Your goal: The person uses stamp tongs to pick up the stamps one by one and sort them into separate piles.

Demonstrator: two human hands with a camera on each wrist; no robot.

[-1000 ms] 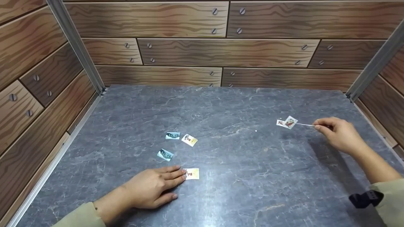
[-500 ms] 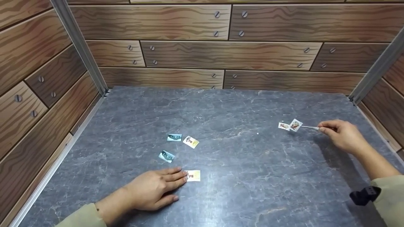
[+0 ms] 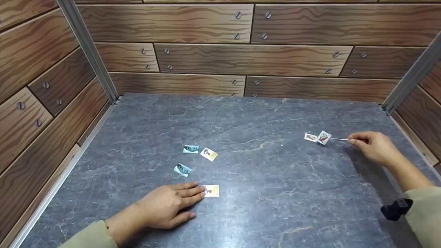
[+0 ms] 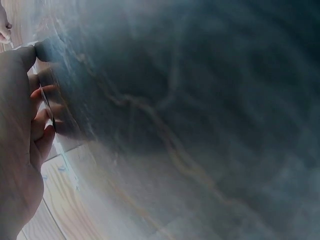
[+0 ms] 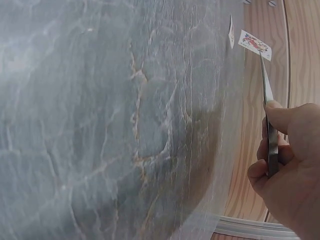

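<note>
My right hand point(image 3: 375, 148) pinches tweezers point(image 5: 270, 130) between thumb and fingers, over the right side of the table. At their tips is a small postage stamp point(image 5: 254, 44) with a toothed edge and a red and green picture, tilted up above the tabletop. Close beside it, a second stamp point(image 3: 310, 137) of similar look lies at the back right. Palm down on the table, my left hand point(image 3: 168, 205) has its fingers extended, fingertips on the left edge of a yellow and white stamp point(image 3: 212, 191). The left wrist view shows this hand point(image 4: 17, 125) from the side.
Behind the left hand lie two teal stamps point(image 3: 191, 149) and another yellow stamp point(image 3: 209, 154). A tiny white speck point(image 3: 281, 145) is on the grey marbled table point(image 3: 258, 213). Wood-patterned panels point(image 3: 206, 58) with metal corner posts point(image 3: 91, 51) enclose the back and sides.
The right hand has shifted slightly right; the stamp in the tweezers no longer overlaps the lying stamp as much and is turned more toward the camera. The left hand stays put.
</note>
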